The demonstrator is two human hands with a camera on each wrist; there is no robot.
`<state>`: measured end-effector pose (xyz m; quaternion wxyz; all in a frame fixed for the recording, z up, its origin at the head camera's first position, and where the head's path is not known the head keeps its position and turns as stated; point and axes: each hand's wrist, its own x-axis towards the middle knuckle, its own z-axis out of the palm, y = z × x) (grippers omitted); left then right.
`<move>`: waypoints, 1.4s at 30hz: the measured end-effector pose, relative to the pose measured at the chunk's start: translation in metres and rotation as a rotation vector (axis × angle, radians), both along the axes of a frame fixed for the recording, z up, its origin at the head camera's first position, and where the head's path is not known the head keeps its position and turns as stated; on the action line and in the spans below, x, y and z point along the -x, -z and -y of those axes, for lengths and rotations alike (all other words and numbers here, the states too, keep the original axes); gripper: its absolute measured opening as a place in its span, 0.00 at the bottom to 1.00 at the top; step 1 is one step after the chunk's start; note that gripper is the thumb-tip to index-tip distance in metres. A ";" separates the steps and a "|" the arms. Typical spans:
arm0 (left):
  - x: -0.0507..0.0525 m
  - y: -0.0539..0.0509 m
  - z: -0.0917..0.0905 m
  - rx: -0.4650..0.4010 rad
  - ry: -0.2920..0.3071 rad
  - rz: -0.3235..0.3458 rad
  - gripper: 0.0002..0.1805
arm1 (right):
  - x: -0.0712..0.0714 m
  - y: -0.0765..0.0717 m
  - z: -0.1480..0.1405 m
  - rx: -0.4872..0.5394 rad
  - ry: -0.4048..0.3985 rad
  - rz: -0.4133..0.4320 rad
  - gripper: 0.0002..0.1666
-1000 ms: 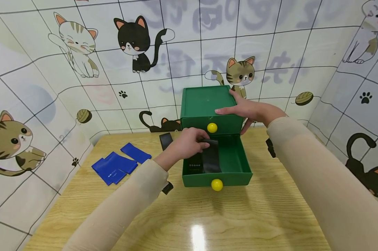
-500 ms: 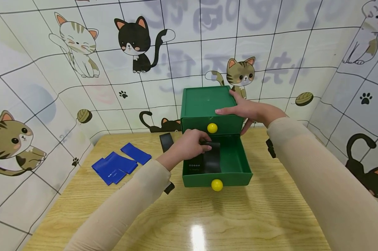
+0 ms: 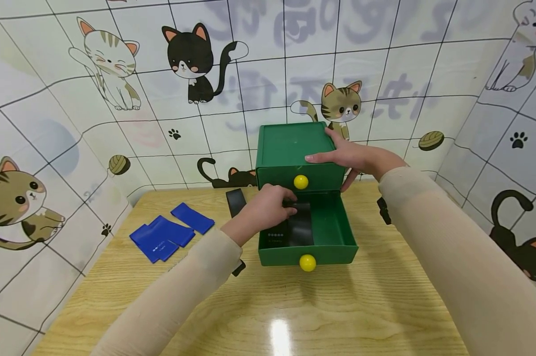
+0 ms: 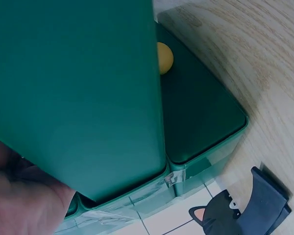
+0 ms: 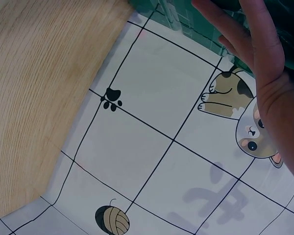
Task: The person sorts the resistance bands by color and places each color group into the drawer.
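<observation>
A black resistance band (image 3: 300,226) lies in the left part of the pulled-out lower green drawer (image 3: 335,217), beside another black band (image 3: 277,237) printed with dots. My left hand (image 3: 268,206) reaches into the drawer and pinches the first band's upper edge between thumb and fingers. In the left wrist view the hand (image 4: 27,203) shows only partly, and the drawer hides what it holds. With thumb on top and fingers spread down the side, my right hand (image 3: 350,153) rests on the right edge of the green drawer cabinet (image 3: 294,143).
Several blue resistance bands (image 3: 161,237) lie on the wooden table (image 3: 232,306) at left. A black band (image 3: 236,200) lies just left of the cabinet. Yellow ball knobs (image 3: 307,263) stick out from the drawer fronts. A cat-print wall covering (image 3: 268,94) stands close behind.
The left hand has lowered the black band slightly into the drawer, shifting its top down and right. The right hand has stayed on the cabinet.
</observation>
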<state>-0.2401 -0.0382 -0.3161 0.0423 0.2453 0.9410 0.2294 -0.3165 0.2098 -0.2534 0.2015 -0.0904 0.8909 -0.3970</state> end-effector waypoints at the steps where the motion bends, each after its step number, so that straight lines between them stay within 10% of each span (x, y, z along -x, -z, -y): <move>1: -0.001 0.000 0.001 0.002 0.003 -0.016 0.16 | 0.000 0.000 0.000 0.000 0.000 -0.001 0.76; 18: 0.001 0.001 0.014 -0.118 0.015 -0.039 0.11 | -0.001 0.000 0.000 -0.007 -0.016 0.007 0.73; 30: 0.008 -0.019 0.063 -0.324 -0.063 -0.025 0.06 | -0.001 0.000 0.000 0.001 0.000 0.005 0.76; 42: 0.040 -0.008 0.118 -0.333 -0.152 0.027 0.19 | -0.001 0.000 0.000 0.001 -0.006 0.004 0.76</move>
